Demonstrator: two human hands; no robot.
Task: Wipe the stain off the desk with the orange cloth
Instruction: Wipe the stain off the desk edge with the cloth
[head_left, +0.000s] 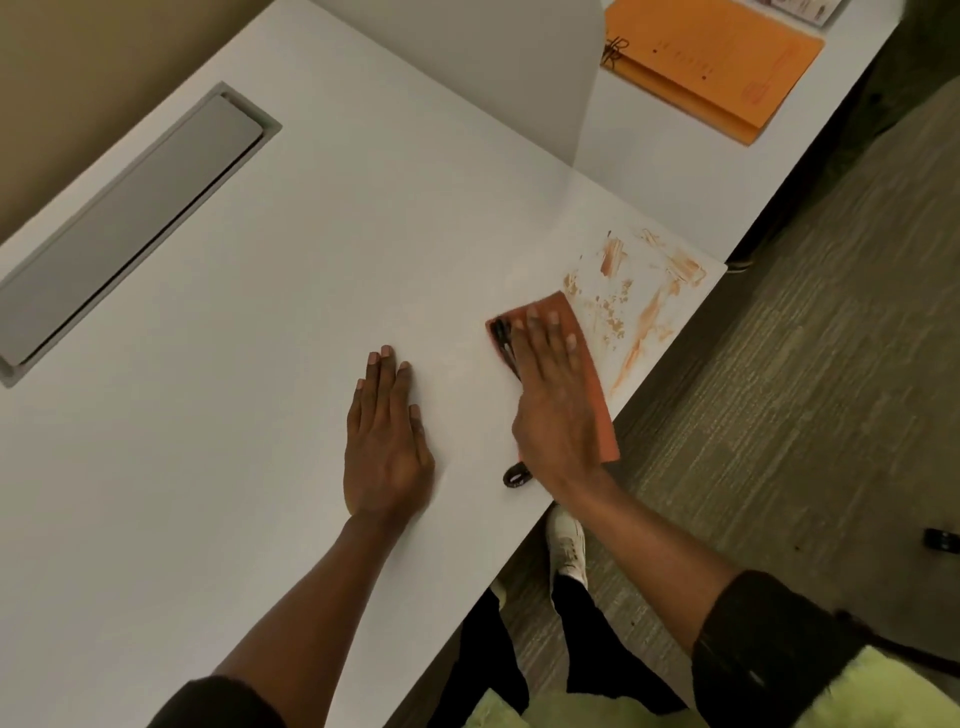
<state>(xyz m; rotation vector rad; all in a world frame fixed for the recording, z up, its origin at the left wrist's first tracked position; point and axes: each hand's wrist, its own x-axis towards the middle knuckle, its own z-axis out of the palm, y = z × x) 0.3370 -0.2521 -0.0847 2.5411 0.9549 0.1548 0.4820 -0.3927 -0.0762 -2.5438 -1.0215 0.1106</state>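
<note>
No text can be read anywhere. The orange folder (711, 62), at about one o'clock on the far worktop (649, 135), carries red stamps and dark marks too blurred to make out.

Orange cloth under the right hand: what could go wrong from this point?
The orange cloth overhangs the desk edge, so it could slip off. A dark object lies partly under the right hand and may get dragged into the stain. Wiping could smear the stain over the edge.
</note>
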